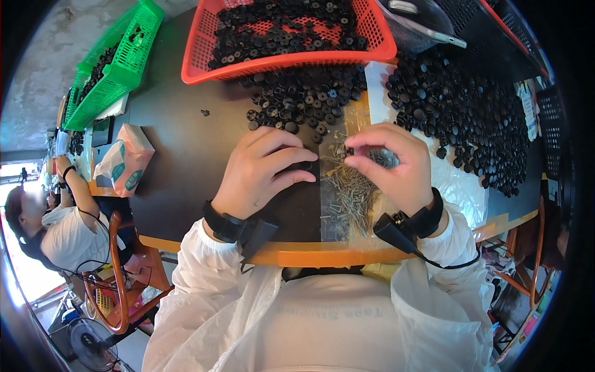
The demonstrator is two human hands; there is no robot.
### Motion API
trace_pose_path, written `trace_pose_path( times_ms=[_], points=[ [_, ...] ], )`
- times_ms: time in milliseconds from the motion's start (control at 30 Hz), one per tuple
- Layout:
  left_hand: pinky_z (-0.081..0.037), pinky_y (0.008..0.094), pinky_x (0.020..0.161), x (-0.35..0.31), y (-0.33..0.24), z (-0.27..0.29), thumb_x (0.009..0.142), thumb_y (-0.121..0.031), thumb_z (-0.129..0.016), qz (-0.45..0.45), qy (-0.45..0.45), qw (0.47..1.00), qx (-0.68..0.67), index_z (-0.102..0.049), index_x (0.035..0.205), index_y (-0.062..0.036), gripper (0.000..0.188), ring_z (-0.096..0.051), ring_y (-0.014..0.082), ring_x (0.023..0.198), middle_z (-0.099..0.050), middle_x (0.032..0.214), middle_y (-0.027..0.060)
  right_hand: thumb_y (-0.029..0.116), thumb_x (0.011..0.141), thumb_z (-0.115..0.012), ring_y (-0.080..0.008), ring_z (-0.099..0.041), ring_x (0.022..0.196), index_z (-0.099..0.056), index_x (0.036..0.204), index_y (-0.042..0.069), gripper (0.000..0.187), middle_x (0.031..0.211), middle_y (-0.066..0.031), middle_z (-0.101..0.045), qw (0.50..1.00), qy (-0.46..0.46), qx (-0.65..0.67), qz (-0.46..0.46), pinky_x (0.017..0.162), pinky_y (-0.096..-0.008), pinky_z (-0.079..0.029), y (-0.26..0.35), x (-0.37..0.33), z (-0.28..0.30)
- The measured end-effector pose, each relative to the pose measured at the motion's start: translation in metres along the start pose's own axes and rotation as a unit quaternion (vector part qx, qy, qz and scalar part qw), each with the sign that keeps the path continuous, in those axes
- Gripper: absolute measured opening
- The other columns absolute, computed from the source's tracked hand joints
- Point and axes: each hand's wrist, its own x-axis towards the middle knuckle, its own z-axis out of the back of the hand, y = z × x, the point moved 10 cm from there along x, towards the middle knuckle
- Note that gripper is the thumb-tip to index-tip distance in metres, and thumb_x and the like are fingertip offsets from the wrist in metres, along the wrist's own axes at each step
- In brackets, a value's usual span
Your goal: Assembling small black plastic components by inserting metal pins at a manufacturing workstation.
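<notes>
Bent fingers and thumb of my left hand [266, 170] curl toward each other above the dark tabletop, around something dark that blends with the table. Thumb and forefinger of my right hand [400, 158] pinch a small black part [348, 150] over a heap of metal screws [353, 192]. The screws lie on a clear sheet in front of me. Just beyond my hands is a pile of black ring-shaped parts [297, 102], some with a centre hole. To the right, many glossy black round caps [458, 111] spread over white sheeting.
A red basket [285, 60] of black parts stands at the back. Green baskets [130, 56] and a tissue pack [137, 155] are on the left. A clear tub [409, 37] sits back right. Another person [80, 226] works at far left, beside a wooden chair [118, 273].
</notes>
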Motion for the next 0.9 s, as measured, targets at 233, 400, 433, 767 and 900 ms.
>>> trace_pose_path(
  times_ms=[233,400,433,767,900],
  points=[
    [-0.05,0.0359,0.077,0.001,-0.011,0.001,0.074,-0.004,-0.075,0.039,-0.086,0.981,-0.167,-0.068,0.109,-0.0051,0.036,-0.06,0.0271,0.087,-0.063,0.098,0.0104,0.002,0.079,-0.077,-0.0147,-0.067,0.078,-0.07,0.1,0.003,0.022,0.091,-0.0072,-0.07,0.994,0.083,0.066,0.003,0.071,-0.0255,-0.054,0.007,-0.007,-0.026],
    [-0.049,0.0323,0.072,0.001,-0.016,0.004,0.072,-0.003,-0.078,0.064,-0.094,0.976,-0.186,-0.069,0.112,-0.0074,0.042,-0.058,0.0227,0.08,-0.062,0.093,0.0073,0.002,0.078,-0.077,-0.015,-0.069,0.078,-0.07,0.1,0.003,0.022,0.092,-0.0075,-0.071,0.996,0.06,0.062,-0.012,0.07,-0.0259,-0.054,0.0,-0.008,-0.023],
    [-0.049,0.0314,0.071,-0.001,-0.008,0.0,0.071,-0.004,-0.079,0.115,-0.085,0.966,-0.215,-0.069,0.111,-0.0076,0.042,-0.058,0.0211,0.078,-0.062,0.093,0.0064,0.002,0.078,-0.077,-0.015,-0.069,0.078,-0.07,0.1,0.003,0.022,0.092,-0.0075,-0.071,0.996,0.059,0.062,-0.013,0.07,-0.0259,-0.054,-0.001,-0.009,-0.023],
    [-0.047,0.0241,0.058,-0.005,-0.01,0.008,0.066,-0.014,-0.087,0.047,-0.138,0.964,-0.225,-0.069,0.099,-0.0057,0.038,-0.055,0.012,0.066,-0.065,0.09,0.0053,0.002,0.076,-0.078,-0.0138,-0.067,0.077,-0.071,0.097,0.003,0.022,0.09,-0.0076,-0.07,0.998,0.048,0.051,0.005,0.069,-0.0259,-0.054,0.004,-0.006,-0.021],
    [-0.046,0.0238,0.057,-0.008,-0.003,0.002,0.066,-0.015,-0.088,0.089,-0.149,0.948,-0.269,-0.069,0.098,-0.0058,0.038,-0.055,0.011,0.063,-0.066,0.087,0.0048,0.002,0.076,-0.079,-0.0135,-0.065,0.077,-0.071,0.096,0.003,0.022,0.089,-0.0072,-0.069,0.992,0.046,0.119,-0.023,0.068,-0.0258,-0.053,-0.002,-0.008,-0.023]
  ],
)
